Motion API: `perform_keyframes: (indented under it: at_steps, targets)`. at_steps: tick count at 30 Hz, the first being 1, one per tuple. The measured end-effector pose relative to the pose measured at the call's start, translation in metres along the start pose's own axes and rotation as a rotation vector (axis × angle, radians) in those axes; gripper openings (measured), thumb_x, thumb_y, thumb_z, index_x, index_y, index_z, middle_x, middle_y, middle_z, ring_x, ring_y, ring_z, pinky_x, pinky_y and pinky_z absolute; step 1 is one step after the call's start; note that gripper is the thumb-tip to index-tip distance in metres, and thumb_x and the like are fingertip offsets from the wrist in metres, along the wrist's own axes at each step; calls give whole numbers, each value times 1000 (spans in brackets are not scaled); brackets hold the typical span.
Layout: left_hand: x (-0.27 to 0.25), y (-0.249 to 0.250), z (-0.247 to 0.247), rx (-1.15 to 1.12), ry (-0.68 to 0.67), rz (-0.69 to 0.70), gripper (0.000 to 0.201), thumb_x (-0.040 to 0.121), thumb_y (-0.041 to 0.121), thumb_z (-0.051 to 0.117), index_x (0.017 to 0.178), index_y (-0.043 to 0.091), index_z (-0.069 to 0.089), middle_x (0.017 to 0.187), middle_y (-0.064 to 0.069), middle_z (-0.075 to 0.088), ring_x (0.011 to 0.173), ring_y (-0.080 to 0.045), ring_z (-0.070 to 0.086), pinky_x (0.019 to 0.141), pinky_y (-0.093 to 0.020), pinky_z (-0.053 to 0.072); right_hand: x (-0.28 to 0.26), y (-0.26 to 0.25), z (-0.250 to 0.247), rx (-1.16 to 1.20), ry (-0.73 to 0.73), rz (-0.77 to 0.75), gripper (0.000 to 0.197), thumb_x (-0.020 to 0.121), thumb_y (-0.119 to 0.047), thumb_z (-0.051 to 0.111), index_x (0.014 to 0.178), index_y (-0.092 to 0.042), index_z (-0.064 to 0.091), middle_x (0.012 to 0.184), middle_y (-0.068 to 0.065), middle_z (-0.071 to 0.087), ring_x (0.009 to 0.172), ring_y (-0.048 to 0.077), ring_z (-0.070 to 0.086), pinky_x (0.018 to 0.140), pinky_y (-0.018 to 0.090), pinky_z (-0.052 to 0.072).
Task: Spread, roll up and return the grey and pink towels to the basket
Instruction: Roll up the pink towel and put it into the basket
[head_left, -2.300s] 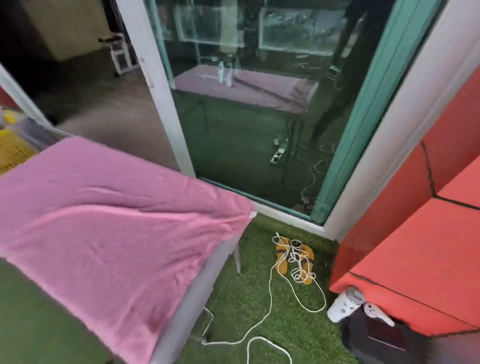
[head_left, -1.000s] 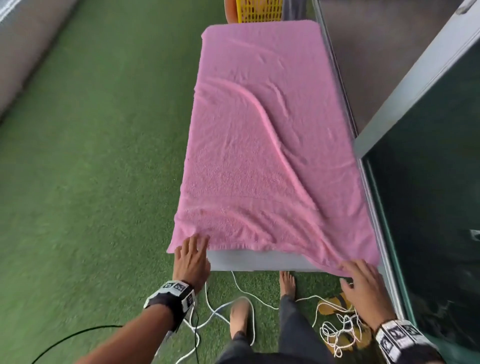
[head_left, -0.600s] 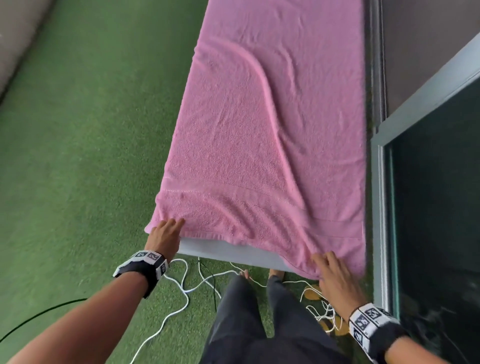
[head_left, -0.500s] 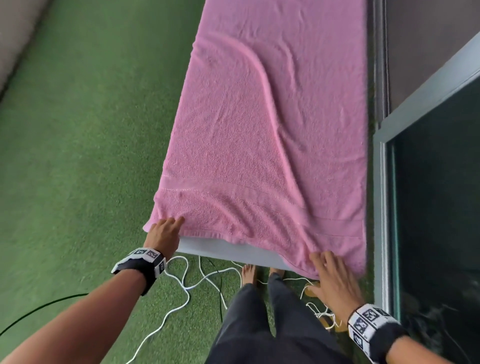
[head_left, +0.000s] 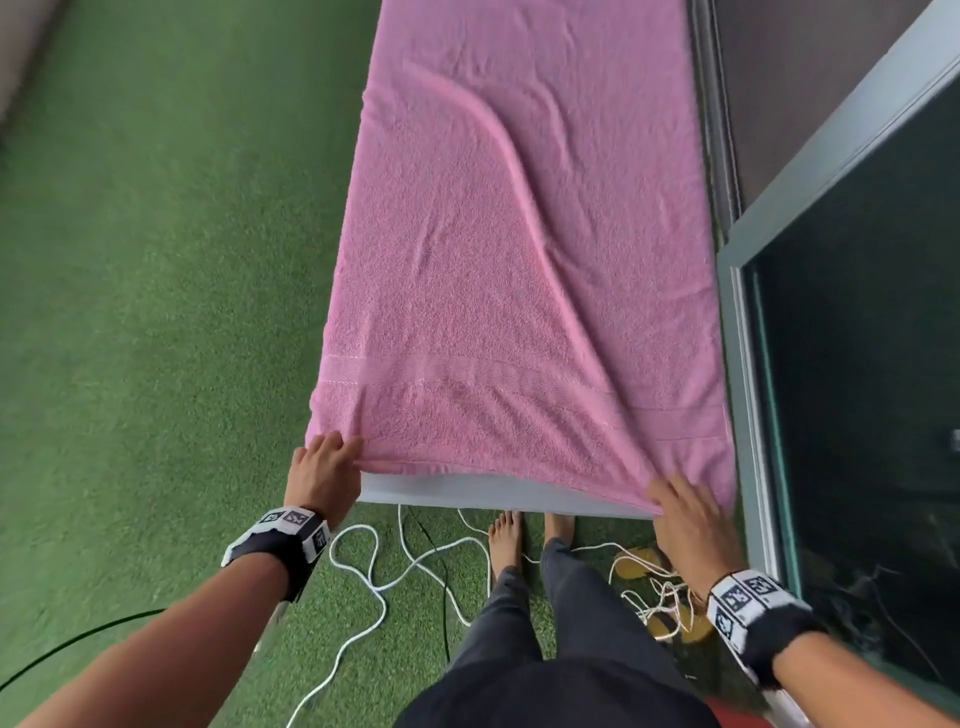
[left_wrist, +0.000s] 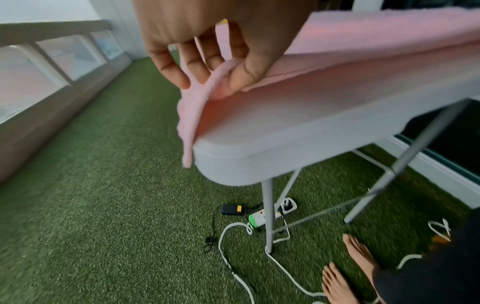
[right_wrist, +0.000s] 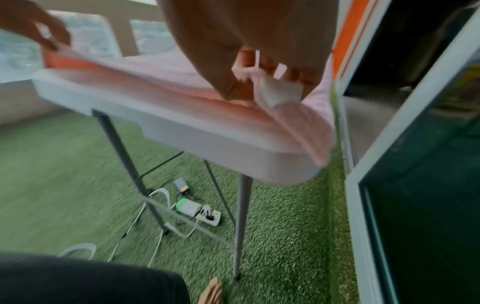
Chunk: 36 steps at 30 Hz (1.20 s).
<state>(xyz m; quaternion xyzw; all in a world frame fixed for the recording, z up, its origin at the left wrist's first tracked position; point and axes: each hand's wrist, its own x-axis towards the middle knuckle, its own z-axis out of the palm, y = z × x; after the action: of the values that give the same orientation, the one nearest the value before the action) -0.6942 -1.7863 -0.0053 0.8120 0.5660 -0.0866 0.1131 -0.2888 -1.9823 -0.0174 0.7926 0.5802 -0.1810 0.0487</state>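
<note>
- Head view: pink towel (head_left: 519, 249) spread lengthwise over a white folding table (head_left: 467, 493), with a long raised crease running from upper centre down toward the near right corner.
- Far end of towel and table cut off by the top edge; basket and grey towel out of view.
- Left hand (head_left: 322, 478) at the near left corner, fingers curled round the hem, corner lifted slightly off the tabletop.
- Right hand (head_left: 685, 514) at the near right corner, fingers curled onto the hem; thumb hidden under the cloth.
- Tagged bands on both wrists; bare feet and dark trousers below the table edge, white cord (head_left: 374, 571) looped on green turf (head_left: 156, 312).
- Yellow sandals partly covered by cord and right forearm.
- Glass door (head_left: 857, 364) dark on the right, contents unreadable.
- Left wrist view: left hand (left_wrist: 207, 57) pinching the towel (left_wrist: 363, 51) corner between thumb and fingers, remaining fingers spread apart; hem hanging past the rounded table corner (left_wrist: 233, 164).
- Power strip (left_wrist: 270, 211) and a small black device on the turf by a table leg; markings too small to read.
- Right wrist view: strongly blurred. Right hand (right_wrist: 259, 67) clamped on the towel (right_wrist: 298, 127) corner, a white label (right_wrist: 279, 92) showing below the fingers; print illegible.
- Left hand (right_wrist: 39, 26) visible far left, holding the opposite corner; finger detail lost to blur.
</note>
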Motion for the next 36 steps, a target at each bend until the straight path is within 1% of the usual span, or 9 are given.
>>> perform_keyframes:
  at_steps: [3,8,12,15,18,21,24,30,36]
  targets:
    - [-2,-13,-7,-68,101,-31,17,71,-3,67,81,11,65,88,-10,61,79,-30,56,67,-41,43,-3,14,-14,68,132,66,35,68,4,69,97,-15,67,96,2,66,81,28,55,74,43,48]
    - [-3,-26,-8,-208,182,-32,30,74,5,40,85,10,67,81,-9,67,73,-32,60,66,-41,45,-13,23,-30,222,307,152,38,71,13,61,102,-7,70,96,8,68,81,32,60,67,39,50]
    - [-9,-50,-5,-192,188,-139,21,78,6,48,84,10,68,80,-11,67,72,-34,60,64,-40,44,-22,22,-28,285,344,117,28,75,16,63,92,-2,75,93,11,72,83,33,64,76,42,54]
    - [-10,-58,-7,-227,242,-130,17,72,-2,55,80,7,67,75,-12,64,68,-34,59,61,-41,46,-23,26,-20,244,404,24,35,64,26,68,86,0,77,93,13,69,84,35,63,76,49,55]
    - [-17,-58,-9,-265,342,-81,35,58,-26,58,77,3,68,76,-14,65,70,-35,58,63,-44,49,-25,32,-11,227,389,24,41,60,27,69,87,-3,78,91,11,65,84,33,60,74,51,55]
    - [-29,-60,-7,-260,392,-67,38,55,-28,56,76,2,67,75,-14,64,70,-35,57,63,-45,49,-30,37,-3,300,347,75,38,74,21,64,97,-6,77,93,10,70,84,31,64,79,44,56]
    - [-42,-66,-3,-242,406,-49,31,62,-15,46,76,3,67,76,-13,64,70,-34,56,65,-45,50,-34,46,-2,378,274,194,29,85,8,62,105,-10,73,98,14,71,85,32,64,77,40,54]
    - [-69,-63,16,-213,370,-56,34,60,1,36,73,5,67,73,-10,62,67,-32,55,62,-42,48,-29,49,-7,386,297,173,30,80,16,58,85,-8,75,93,9,71,84,32,62,79,41,51]
    - [-81,-64,24,-148,285,-101,33,57,11,36,74,14,63,74,-3,58,72,-31,50,61,-39,39,-32,51,-13,337,209,224,24,81,2,63,80,-20,71,90,-2,68,79,25,57,70,37,49]
